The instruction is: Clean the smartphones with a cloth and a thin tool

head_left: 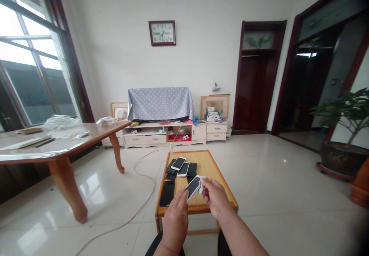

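Observation:
A white-framed smartphone (192,187) is tilted above the near part of a small wooden table (206,160). My left hand (176,213) grips its lower left end. My right hand (213,195) pinches a crumpled white wipe or tissue (202,185) against the phone's upper right end; I cannot tell its exact material. On the table beyond lie several other phones in a loose pile, among them a white phone (178,163) on top and another white-framed phone (183,169) beside it. Nearer, a large black phone (167,193) lies flat by the left edge.
A larger wooden table (95,133) with plastic bags stands at the left. A cable (151,181) runs across the tiled floor. Against the far wall is a low white cabinet (147,140) with a cloth-covered object (161,104). A potted plant (340,158) stands at the right.

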`<state>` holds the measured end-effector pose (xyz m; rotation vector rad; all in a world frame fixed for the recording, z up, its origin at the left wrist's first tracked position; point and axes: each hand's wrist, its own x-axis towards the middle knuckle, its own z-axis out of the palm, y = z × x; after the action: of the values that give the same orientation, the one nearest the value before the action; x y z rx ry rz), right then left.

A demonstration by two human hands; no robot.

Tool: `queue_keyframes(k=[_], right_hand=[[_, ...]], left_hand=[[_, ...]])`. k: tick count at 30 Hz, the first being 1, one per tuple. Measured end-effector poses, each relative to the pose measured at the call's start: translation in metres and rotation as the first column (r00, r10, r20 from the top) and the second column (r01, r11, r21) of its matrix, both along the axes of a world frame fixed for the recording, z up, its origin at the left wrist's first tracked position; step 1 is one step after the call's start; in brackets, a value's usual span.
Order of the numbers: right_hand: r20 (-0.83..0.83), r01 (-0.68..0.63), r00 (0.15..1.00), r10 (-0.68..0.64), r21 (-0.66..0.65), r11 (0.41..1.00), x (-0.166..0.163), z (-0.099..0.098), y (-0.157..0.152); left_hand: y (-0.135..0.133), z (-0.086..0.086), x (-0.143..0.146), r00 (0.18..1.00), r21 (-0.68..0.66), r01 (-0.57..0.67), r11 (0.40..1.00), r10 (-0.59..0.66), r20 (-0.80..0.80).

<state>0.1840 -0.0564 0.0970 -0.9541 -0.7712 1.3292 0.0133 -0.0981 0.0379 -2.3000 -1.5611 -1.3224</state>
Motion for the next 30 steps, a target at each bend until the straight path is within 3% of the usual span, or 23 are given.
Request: queue_keyframes(k=[4, 9, 14, 19, 22, 24, 26, 28, 30], right_hand=[[0.029, 0.006, 1.000, -0.007, 0.013, 1.000, 0.009, 0.005, -0.014], [0.044, 0.030, 0.998, -0.034, 0.089, 0.996, 0.016, 0.016, -0.025], [0.094, -0.029, 0.995, 0.012, 0.173, 0.984, 0.015, 0.022, -0.045], [0.198, -0.093, 0.979, 0.051, 0.210, 0.973, 0.017, 0.013, -0.056], [0.282, -0.050, 0.959, -0.020, 0.240, 0.969, 0.021, 0.008, -0.056], [0.382, 0.054, 0.907, -0.181, 0.319, 0.946, 0.023, 0.006, -0.056], [0.506, 0.131, 0.779, -0.370, 0.446, 0.885, 0.021, 0.005, -0.059], [0.598, 0.097, 0.642, -0.480, 0.558, 0.824, 0.015, 0.003, -0.065], [0.642, -0.003, 0.582, -0.499, 0.616, 0.788, 0.007, 0.002, -0.072]], left_hand=[[-0.015, 0.012, 0.002, 0.996, 0.110, 0.033, 0.993, -0.023, -0.092], [-0.031, 0.032, 0.018, 0.999, 0.157, 0.005, 0.988, 0.002, -0.049], [-0.034, 0.049, 0.029, 0.994, 0.085, -0.093, 0.992, 0.098, -0.045], [-0.044, 0.060, 0.035, 0.965, 0.020, -0.238, 0.971, 0.238, -0.105], [-0.054, 0.066, 0.035, 0.951, 0.013, -0.265, 0.964, 0.263, -0.159], [-0.060, 0.069, 0.035, 0.945, 0.007, -0.270, 0.963, 0.267, -0.189], [-0.063, 0.071, 0.035, 0.942, -0.004, -0.269, 0.963, 0.262, -0.209], [-0.064, 0.072, 0.036, 0.944, -0.010, -0.260, 0.965, 0.252, -0.213], [-0.065, 0.074, 0.038, 0.945, -0.003, -0.257, 0.966, 0.251, -0.209]])
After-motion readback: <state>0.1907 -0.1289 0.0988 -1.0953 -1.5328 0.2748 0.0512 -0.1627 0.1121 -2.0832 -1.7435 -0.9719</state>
